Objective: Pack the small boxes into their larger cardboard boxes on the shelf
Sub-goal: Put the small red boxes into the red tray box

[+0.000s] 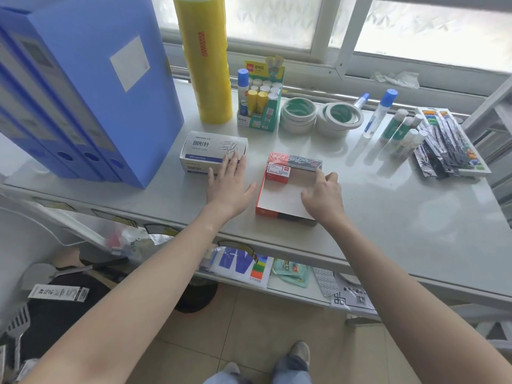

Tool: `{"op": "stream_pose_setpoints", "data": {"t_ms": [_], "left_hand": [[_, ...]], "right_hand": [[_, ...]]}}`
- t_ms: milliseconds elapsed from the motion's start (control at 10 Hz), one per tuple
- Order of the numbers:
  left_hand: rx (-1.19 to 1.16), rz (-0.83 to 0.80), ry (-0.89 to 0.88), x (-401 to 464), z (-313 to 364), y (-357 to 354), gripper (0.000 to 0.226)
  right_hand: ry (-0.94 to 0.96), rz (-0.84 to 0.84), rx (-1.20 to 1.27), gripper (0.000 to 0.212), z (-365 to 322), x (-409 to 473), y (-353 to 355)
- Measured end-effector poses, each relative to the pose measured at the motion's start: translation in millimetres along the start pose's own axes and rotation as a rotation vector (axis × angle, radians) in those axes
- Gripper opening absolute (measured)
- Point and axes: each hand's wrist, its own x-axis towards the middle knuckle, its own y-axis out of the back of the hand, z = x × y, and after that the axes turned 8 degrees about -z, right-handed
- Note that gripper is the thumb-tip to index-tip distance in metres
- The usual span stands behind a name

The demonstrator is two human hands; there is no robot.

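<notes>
A red-edged cardboard box (277,199) lies open on the grey shelf (388,206), its white inside showing. A small red and white box (278,174) sits in its far left corner, with a dark row of small boxes (303,162) along its far side. My right hand (322,199) rests on the box's right part, fingers curled, index finger touching the dark row. A white paper-clip box (212,153) stands to the left. My left hand (228,187) lies flat and open, fingertips on that white box's front right corner.
Blue file boxes (83,92) stand at the left. Behind are a yellow tape stack (207,59), a glue-stick display (261,103), white tape rolls (318,119), glue bottles (379,115) and a tray of packets (451,142). A lower shelf (291,289) holds papers.
</notes>
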Motion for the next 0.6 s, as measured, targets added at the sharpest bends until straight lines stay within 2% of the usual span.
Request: {"op": "stream_pose_setpoints", "data": {"t_ms": [200,400,600], "left_hand": [[-0.027,0.022,-0.022,-5,-4,2,0.065],[-0.037,0.050,-0.059,-15,-9,11,0.066],[-0.101,0.179,-0.150,-32,-7,25,0.061]], "right_hand": [[-0.020,-0.009,0.023,0.057,-2,-2,0],[0.002,0.073,0.027,0.045,-7,-14,2],[0.080,0.205,0.033,0.054,-10,-35,10]]}}
